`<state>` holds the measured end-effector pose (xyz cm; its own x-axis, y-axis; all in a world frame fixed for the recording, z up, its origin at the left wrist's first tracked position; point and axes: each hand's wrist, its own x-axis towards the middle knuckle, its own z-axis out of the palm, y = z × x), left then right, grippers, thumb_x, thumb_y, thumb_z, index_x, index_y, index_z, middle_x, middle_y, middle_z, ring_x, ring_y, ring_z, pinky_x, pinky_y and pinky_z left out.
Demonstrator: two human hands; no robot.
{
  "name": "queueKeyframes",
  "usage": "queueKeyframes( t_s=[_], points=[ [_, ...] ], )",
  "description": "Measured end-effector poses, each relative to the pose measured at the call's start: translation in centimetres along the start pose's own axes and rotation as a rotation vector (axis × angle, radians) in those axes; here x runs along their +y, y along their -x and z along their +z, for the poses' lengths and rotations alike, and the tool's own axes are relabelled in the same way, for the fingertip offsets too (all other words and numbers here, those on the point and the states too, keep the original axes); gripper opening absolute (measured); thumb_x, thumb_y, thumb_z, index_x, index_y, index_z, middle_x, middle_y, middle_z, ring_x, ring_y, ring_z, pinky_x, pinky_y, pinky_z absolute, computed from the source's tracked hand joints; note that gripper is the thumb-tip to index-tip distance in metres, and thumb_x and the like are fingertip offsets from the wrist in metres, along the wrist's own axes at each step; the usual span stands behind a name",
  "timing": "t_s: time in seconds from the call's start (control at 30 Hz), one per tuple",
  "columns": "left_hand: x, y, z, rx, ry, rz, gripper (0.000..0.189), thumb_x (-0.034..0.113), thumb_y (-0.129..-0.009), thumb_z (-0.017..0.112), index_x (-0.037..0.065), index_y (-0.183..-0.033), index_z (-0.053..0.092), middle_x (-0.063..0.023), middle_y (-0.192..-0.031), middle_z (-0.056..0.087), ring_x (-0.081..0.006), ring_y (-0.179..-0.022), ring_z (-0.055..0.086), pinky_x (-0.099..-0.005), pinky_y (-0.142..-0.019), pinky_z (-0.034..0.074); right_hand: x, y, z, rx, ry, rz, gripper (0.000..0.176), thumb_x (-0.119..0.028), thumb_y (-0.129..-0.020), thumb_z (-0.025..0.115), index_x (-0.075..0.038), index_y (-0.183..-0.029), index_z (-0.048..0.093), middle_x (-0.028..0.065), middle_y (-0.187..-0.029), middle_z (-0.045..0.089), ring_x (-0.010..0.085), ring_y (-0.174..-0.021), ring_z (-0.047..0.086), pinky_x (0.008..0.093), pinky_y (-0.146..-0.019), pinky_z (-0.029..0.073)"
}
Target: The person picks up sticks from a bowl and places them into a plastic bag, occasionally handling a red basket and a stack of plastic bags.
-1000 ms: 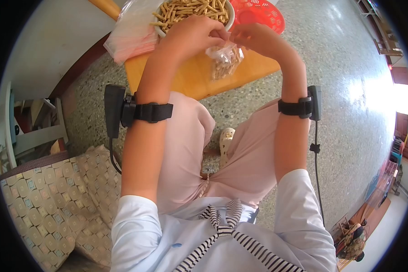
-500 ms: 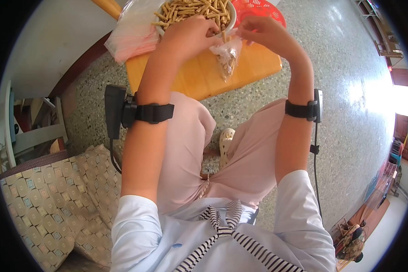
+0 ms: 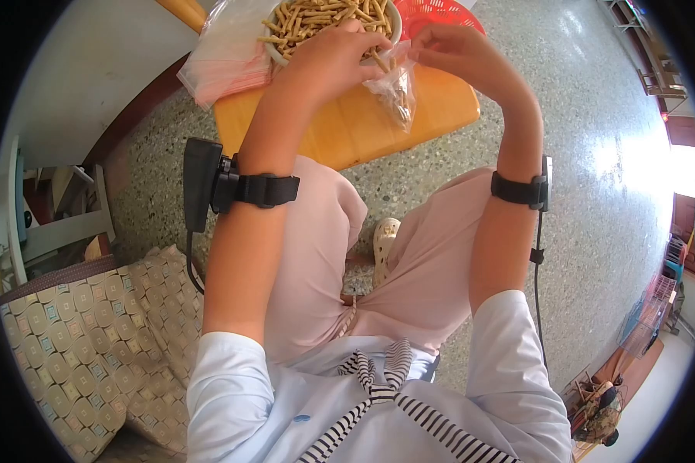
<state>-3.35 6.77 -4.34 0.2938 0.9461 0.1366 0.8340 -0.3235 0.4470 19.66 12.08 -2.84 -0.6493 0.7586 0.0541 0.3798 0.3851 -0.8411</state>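
A small clear plastic bag (image 3: 400,99) hangs over the front part of the wooden stool top, with some tan sticks inside it. At its left edge, my left hand (image 3: 336,63) is closed, thumb and fingers at the bag's mouth. One stick-shaped snack (image 3: 379,61) slants by those fingertips towards the opening. My right hand (image 3: 459,60) pinches the bag's upper right rim between thumb and fingers. Just behind my left hand is a white bowl (image 3: 398,23) heaped with more tan sticks (image 3: 309,21). My fingers partly cover the bag's mouth.
A red perforated basket (image 3: 440,11) lies behind my right hand. Flat plastic bags (image 3: 228,65) with pinkish edges are stacked at the left of the yellow wooden stool (image 3: 309,131). Patterned fabric (image 3: 85,339) covers a seat at my left.
The plastic bag has shifted slightly right and up, its lower end swinging right. Both hands have moved a little to the right with it.
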Motion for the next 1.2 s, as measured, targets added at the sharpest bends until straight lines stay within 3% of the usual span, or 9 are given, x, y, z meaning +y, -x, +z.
queueKeyframes(
  t_s=[0.2,0.4,0.47,0.6,0.8,0.9,0.97,1.03,1.2],
  points=[
    [-0.7,-0.8,0.6,-0.031,0.178,-0.012,0.036,0.023,-0.08,0.076,0.011,-0.114,0.068,-0.0097,-0.105,0.059,-0.0225,-0.099,0.062,-0.0344,-0.085,0.049,-0.4,0.1,-0.4,0.041,0.009,-0.05,0.024,-0.029,-0.091,0.07,-0.007,-0.098,0.07,0.0013,-0.087,0.069,0.009,-0.085,0.063,0.0255,-0.08,0.05],
    [-0.3,-1.0,0.3,0.012,0.209,-0.122,0.037,0.027,-0.081,0.077,0.005,-0.107,0.063,-0.0076,-0.089,0.064,-0.0229,-0.082,0.063,-0.0338,-0.078,0.051,0.5,-0.3,-0.4,0.098,0.11,0.002,0.024,-0.03,-0.091,0.069,-0.008,-0.098,0.069,0.0011,-0.088,0.069,0.0104,-0.085,0.062,0.0273,-0.079,0.049],
    [-0.4,-1.2,0.3,0.04,0.229,-0.088,0.043,0.029,-0.08,0.08,0.004,-0.109,0.061,-0.0053,-0.082,0.064,-0.0196,-0.074,0.061,-0.0314,-0.072,0.05,0.7,-0.4,-0.2,0.118,0.104,-0.001,0.023,-0.03,-0.091,0.069,-0.008,-0.099,0.07,0.0008,-0.088,0.069,0.0107,-0.085,0.062,0.0277,-0.079,0.049],
    [-0.7,-1.3,0.6,0.031,0.399,-0.083,0.049,0.03,-0.079,0.082,0.003,-0.113,0.06,-0.0039,-0.083,0.063,-0.0144,-0.075,0.059,-0.0288,-0.07,0.048,0.6,-0.6,0.3,0.147,0.092,-0.041,0.023,-0.03,-0.09,0.069,-0.01,-0.103,0.071,0.0013,-0.089,0.069,0.0107,-0.085,0.062,0.0282,-0.078,0.05],
    [-0.7,-1.0,0.0,0.047,0.352,-0.224,0.055,0.044,-0.085,0.076,0.003,-0.119,0.064,-0.0021,-0.08,0.061,-0.0121,-0.074,0.057,-0.0275,-0.068,0.046,1.3,-0.9,0.9,0.143,0.093,-0.026,0.027,-0.034,-0.091,0.066,-0.013,-0.107,0.072,0.0042,-0.093,0.072,0.0149,-0.087,0.067,0.0311,-0.077,0.052],
    [-2.1,-1.2,-0.3,0.146,0.405,-0.287,0.047,0.044,-0.089,0.07,0.005,-0.116,0.067,-0.0032,-0.081,0.062,-0.0138,-0.075,0.059,-0.0285,-0.07,0.048,1.0,-0.9,1.0,0.17,0.144,-0.021,0.031,-0.039,-0.091,0.066,-0.014,-0.109,0.072,0.0056,-0.094,0.073,0.0189,-0.086,0.068,0.0327,-0.077,0.053],
    [-3.4,-0.7,-0.6,0.199,0.197,-0.253,0.033,0.038,-0.085,0.071,0.016,-0.111,0.071,-0.0059,-0.093,0.071,-0.0249,-0.087,0.068,-0.037,-0.074,0.051,0.6,-0.9,0.8,0.236,0.234,-0.071,0.034,-0.042,-0.091,0.066,-0.014,-0.109,0.073,0.0062,-0.094,0.073,0.0208,-0.086,0.069,0.0332,-0.076,0.053],
    [-5.2,-0.6,0.4,0.149,0.163,-0.204,0.029,0.032,-0.086,0.07,0.018,-0.111,0.071,-0.0052,-0.094,0.071,-0.0252,-0.089,0.068,-0.0387,-0.075,0.052,-1.2,-0.8,0.2,0.27,0.267,-0.251,0.015,-0.014,-0.089,0.07,-0.001,-0.097,0.068,0.0094,-0.09,0.069,0.0208,-0.089,0.067,0.032,-0.079,0.052],
    [-4.1,-0.5,0.3,0.081,0.018,-0.209,0.029,0.021,-0.083,0.071,0.019,-0.112,0.071,-0.0048,-0.1,0.071,-0.0262,-0.095,0.067,-0.0415,-0.08,0.053,-1.7,-0.5,0.8,0.293,0.247,-0.219,0.015,-0.015,-0.091,0.068,-0.001,-0.098,0.069,0.0109,-0.094,0.069,0.0242,-0.093,0.065,0.0346,-0.09,0.049]
  ],
)
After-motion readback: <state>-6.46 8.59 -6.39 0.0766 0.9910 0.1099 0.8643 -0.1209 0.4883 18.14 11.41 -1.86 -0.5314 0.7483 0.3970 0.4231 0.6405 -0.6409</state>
